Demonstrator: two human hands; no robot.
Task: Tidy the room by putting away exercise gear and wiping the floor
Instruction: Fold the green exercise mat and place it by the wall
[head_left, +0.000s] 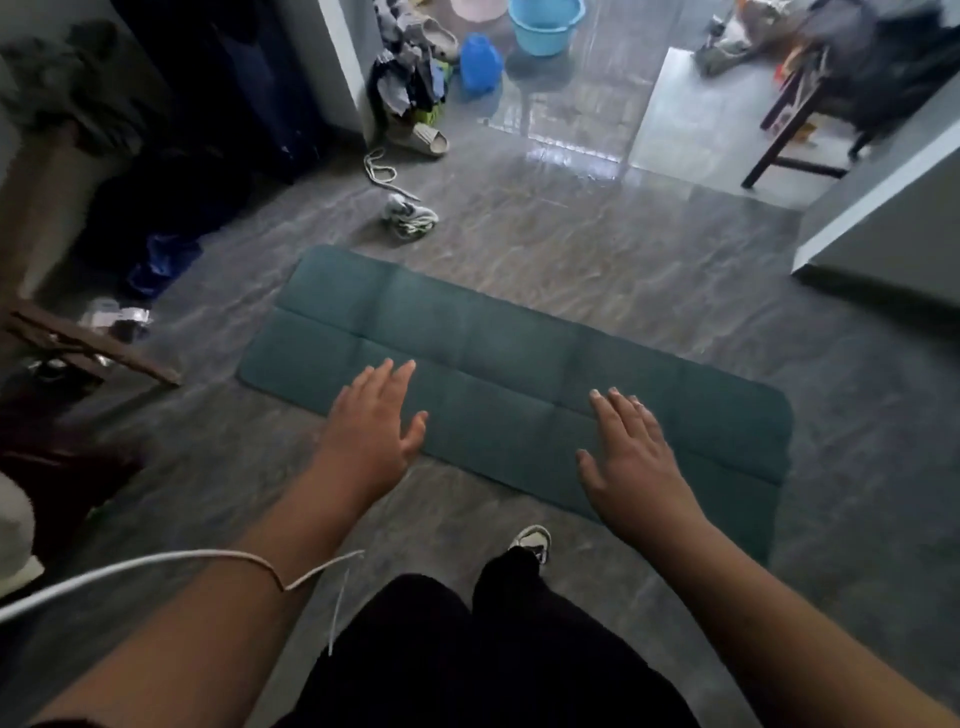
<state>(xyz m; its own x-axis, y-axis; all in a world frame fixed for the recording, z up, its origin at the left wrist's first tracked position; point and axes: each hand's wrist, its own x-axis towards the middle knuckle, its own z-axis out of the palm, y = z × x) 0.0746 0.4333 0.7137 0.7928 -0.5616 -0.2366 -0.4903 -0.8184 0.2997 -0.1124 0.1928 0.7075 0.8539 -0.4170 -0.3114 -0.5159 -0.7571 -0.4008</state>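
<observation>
The exercise mat (519, 364) lies unrolled on the floor (597, 249), nothing yet put away: left hand (371, 421) and right hand (631, 457) hover spread and empty above its near edge, a rope (400, 202) lies beyond its far edge, wiping apparently unstarted.

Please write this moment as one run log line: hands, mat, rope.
left hand: open, over mat | right hand: open, over mat | green mat: folded lengthwise, flat on floor | rope: on floor beyond mat, untouched
</observation>
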